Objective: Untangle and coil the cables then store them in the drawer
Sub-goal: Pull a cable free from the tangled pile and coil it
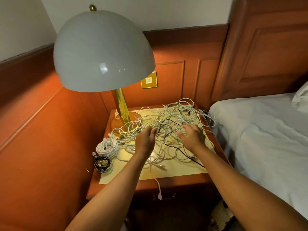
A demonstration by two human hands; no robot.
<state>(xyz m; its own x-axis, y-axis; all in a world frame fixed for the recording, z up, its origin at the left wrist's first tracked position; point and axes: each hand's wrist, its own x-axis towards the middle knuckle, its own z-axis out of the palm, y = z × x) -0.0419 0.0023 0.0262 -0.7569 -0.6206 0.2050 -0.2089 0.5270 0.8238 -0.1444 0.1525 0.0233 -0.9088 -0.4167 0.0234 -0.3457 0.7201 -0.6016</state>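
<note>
Nightstand (175, 175) — cables (168, 119) under hands

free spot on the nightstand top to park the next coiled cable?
Bare strip along the nightstand's front edge, between the black coil and the black cable, though white strands cross it. Crowded: the tangle from the lamp base to the bed side; white coil at left.

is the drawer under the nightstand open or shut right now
Shut. The drawer front sits flush under the nightstand top, its handle against the face, with one white cable end dangling over it.
</note>
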